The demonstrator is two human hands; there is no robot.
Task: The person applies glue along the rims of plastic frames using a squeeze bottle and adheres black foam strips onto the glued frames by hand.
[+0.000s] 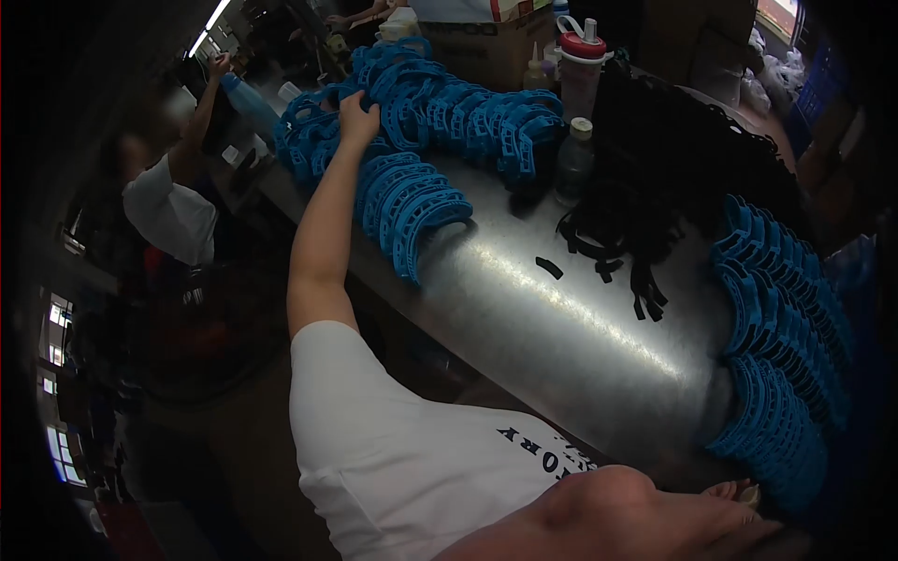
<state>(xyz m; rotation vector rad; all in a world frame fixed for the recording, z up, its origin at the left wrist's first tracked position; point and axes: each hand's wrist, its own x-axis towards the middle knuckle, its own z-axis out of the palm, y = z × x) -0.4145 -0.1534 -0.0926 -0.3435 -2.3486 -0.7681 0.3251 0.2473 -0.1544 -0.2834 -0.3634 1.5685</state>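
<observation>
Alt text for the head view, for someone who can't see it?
A person's outstretched left hand is at rows of blue curved pieces on a shiny metal table. Black strips lie near the middle by a capped bottle, with more blue pieces at the right.

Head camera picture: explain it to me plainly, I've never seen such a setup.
There is no machine: a person works bare-handed, wearing the camera on the head, so it looks forward and down. The left hand reaches out to blue parts at the far left of the metal table; whether its fingers grip one is unclear. The right hand cannot be clearly made out. More blue pieces lie in rows on the right. Black strips, a capped bottle and a red-lidded cup also show.
</observation>
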